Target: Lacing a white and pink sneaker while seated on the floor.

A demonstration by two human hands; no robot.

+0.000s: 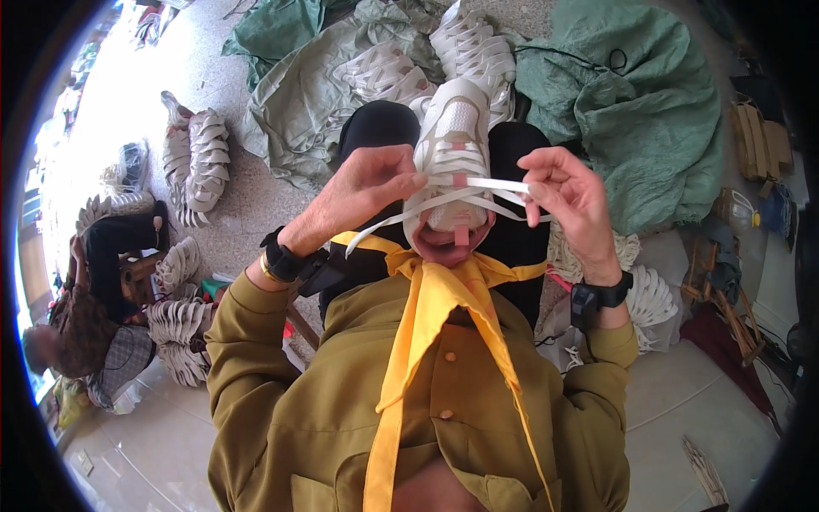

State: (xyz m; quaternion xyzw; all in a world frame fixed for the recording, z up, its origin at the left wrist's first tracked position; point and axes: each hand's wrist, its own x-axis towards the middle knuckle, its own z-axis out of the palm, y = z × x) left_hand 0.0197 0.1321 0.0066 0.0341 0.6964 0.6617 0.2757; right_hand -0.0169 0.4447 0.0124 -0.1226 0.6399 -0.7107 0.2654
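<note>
A white sneaker [461, 107] with a pink lining rests between my knees, its toe pointing away from me. White shoelace [490, 183] is threaded through its lower rows, and loose lengths cross over the tongue [452, 215]. At the left edge of the lacing, my left hand [375, 181] pinches the lace between thumb and forefinger. My right hand [565, 198] pinches a stretch of lace out to the right of the shoe, drawn nearly straight across. One free lace end hangs down to the left, below my left hand.
Stacked white shoes [473, 47] lie on a pale green sheet [290, 119] beyond my knees. A green sack [648, 111] is at the right. More shoes [205, 162] stand on the left floor, near a seated person [94, 316]. A yellow strap [426, 316] hangs over my front.
</note>
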